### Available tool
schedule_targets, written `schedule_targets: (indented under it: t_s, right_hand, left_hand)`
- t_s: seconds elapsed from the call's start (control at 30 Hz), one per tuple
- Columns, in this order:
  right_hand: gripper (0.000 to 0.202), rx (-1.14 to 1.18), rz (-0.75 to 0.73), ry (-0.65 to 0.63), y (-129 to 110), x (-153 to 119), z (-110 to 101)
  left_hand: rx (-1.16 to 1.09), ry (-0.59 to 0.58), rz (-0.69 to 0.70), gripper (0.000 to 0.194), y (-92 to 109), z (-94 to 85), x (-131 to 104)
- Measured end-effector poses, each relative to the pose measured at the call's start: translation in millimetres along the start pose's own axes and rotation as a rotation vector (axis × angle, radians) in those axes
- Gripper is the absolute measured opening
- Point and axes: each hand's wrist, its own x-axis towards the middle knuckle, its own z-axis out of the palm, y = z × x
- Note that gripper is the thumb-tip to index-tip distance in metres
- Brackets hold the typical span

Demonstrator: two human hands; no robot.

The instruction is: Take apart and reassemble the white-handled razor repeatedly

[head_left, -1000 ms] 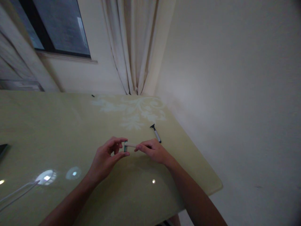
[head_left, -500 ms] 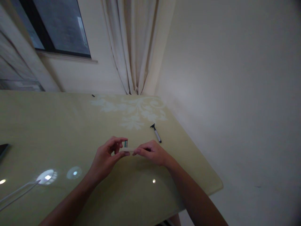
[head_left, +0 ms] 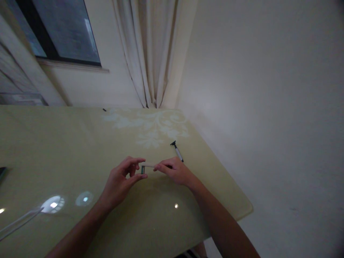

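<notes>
Between the thumb and index finger of my left hand (head_left: 123,179) is a small dark-and-teal piece (head_left: 143,170), probably a razor cartridge, held upright. My right hand (head_left: 174,171) pinches a thin pale stick (head_left: 148,165), whose far end lies across the top of the small piece, near my left index fingertip. What the stick's tip looks like is too small to tell. Just beyond my right hand, a razor (head_left: 177,151) with a black head and grey handle lies on the table.
The glossy yellow-green table (head_left: 67,143) ends at a rounded right corner beside the wall. A small dark bit (head_left: 104,109) lies at the back edge. White cables (head_left: 21,222) and a dark object (head_left: 2,172) are at the left.
The pale stick has moved from the lower end of the small piece to its upper end. My right hand has shifted up slightly, while my left hand has kept its hold.
</notes>
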Motion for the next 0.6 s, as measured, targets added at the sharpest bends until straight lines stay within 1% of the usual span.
schedule_targets:
  t_s: [0.07, 0.2, 0.27, 0.37, 0.43, 0.53, 0.6]
  right_hand:
    - [0.055, 0.001, -0.005, 0.018, -0.2, 0.3, 0.9]
    - [0.053, 0.052, -0.02, -0.045, -1.2, 1.9, 4.8]
    - [0.052, 0.028, -0.01, 0.0, 0.9, 4.0, 3.2]
    - [0.05, 0.016, -0.001, 0.146, 11.9, 9.0, -6.9]
    - [0.047, 0.08, 0.004, 0.269, 25.3, 13.3, -17.0]
    - [0.041, 0.154, 0.031, 0.489, 50.3, 19.2, -33.4]
    - [0.034, 0.091, 0.094, 0.616, 64.9, 21.2, -43.4]
  left_hand:
    - [-0.004, -0.003, -0.005, 0.041, -0.4, -0.1, 0.1]
    - [-0.023, 0.008, -0.024, 0.04, 1.0, -0.8, -0.3]
    - [-0.023, 0.024, -0.033, 0.04, 1.2, -1.0, 0.0]
    - [0.003, 0.041, -0.043, 0.04, 0.3, 1.6, 3.1]
    - [0.045, 0.032, -0.03, 0.04, -0.4, 7.4, 8.4]
    - [0.123, -0.039, 0.008, 0.04, -2.1, 24.2, 23.0]
    - [0.177, -0.092, 0.021, 0.04, -4.6, 39.7, 37.3]
